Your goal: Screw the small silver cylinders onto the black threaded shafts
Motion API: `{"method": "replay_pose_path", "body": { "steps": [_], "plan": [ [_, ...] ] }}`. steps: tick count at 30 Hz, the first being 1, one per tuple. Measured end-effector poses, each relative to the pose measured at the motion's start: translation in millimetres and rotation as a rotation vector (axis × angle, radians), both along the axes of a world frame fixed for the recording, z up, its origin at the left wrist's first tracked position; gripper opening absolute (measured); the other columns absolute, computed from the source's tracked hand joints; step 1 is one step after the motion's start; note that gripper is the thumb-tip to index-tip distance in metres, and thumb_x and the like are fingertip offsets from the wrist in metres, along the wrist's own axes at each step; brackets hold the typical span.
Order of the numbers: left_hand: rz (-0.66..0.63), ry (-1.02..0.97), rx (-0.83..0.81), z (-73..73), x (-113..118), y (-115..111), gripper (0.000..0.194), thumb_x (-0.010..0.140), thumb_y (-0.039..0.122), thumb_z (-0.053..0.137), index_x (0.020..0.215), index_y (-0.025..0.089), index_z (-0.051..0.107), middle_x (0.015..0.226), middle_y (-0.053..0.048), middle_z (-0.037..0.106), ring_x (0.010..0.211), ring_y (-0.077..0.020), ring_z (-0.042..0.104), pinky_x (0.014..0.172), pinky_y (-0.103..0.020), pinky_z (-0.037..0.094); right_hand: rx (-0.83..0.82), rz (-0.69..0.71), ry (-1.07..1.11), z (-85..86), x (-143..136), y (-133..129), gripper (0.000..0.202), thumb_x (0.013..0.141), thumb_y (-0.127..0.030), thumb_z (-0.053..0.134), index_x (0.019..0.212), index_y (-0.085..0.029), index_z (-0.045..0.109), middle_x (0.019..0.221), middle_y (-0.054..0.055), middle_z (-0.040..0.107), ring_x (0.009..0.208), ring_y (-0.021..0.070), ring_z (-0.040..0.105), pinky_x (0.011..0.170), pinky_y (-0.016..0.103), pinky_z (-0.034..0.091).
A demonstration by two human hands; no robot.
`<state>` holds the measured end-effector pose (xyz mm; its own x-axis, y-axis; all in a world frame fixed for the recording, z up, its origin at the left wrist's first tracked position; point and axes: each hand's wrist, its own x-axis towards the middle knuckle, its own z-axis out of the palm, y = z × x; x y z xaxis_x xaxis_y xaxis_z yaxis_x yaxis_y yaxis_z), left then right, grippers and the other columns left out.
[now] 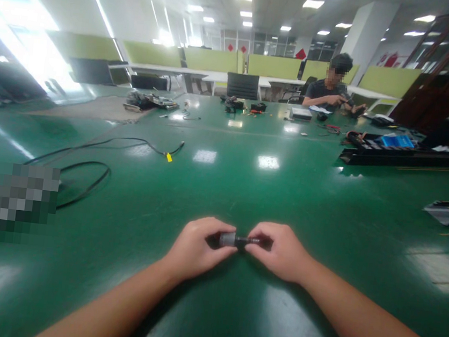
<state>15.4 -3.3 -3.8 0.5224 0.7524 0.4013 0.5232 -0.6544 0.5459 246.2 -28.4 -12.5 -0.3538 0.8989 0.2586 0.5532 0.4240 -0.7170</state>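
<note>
A small grey-and-black cylindrical part with a thin shaft (228, 239) lies crosswise between my two hands, at or just above the green tabletop (221, 195). My left hand (198, 245) pinches its thicker grey end between thumb and fingers. At the thinner, dark end, the thumb and fingers of my right hand (281, 252) close around the shaft. Both ends of the part are partly hidden by my hands, and I cannot make out its exact kind.
On the left, a black cable (130, 139) with a yellow tag curves near a blurred-out object (10, 201). Black rail-like parts (396, 156) lie at the right. Across the table a person (331, 88) handles something dark. Electronics (146, 101) and small tools sit along the far side.
</note>
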Motion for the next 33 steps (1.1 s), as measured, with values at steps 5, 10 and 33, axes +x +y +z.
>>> {"method": "replay_pose_path", "body": {
  "steps": [5,10,33],
  "plan": [
    [0.000,-0.010,0.000,-1.4,-1.8,1.4,0.025,0.076,0.032,0.077,0.098,0.022,0.073,0.090,-0.003,0.075,0.079,-0.0171,0.069,0.075,-0.028,0.053,0.000,-0.012,0.004,-0.1,-0.1,-0.1,0.003,0.081,-0.021,0.070,0.084,-0.019,0.070,0.075,0.001,0.068,0.068,0.0149,0.059,0.064,0.025,0.043],
    [0.013,-0.012,-0.001,-0.6,-2.3,1.6,0.025,0.076,0.031,0.078,0.098,0.022,0.073,0.090,-0.003,0.075,0.078,-0.0175,0.070,0.075,-0.029,0.054,-0.004,-0.033,-0.001,0.7,0.1,-0.2,0.003,0.081,-0.020,0.070,0.083,-0.020,0.070,0.075,0.000,0.068,0.067,0.0147,0.059,0.063,0.026,0.042],
    [0.029,-0.023,0.004,-1.0,-6.6,4.4,0.027,0.075,0.029,0.079,0.100,0.025,0.072,0.094,0.000,0.075,0.083,-0.0155,0.070,0.078,-0.027,0.054,-0.018,-0.054,0.006,-0.6,2.1,1.2,0.003,0.081,-0.022,0.070,0.083,-0.021,0.070,0.073,-0.001,0.066,0.066,0.0138,0.058,0.061,0.025,0.041]
  ]
}}
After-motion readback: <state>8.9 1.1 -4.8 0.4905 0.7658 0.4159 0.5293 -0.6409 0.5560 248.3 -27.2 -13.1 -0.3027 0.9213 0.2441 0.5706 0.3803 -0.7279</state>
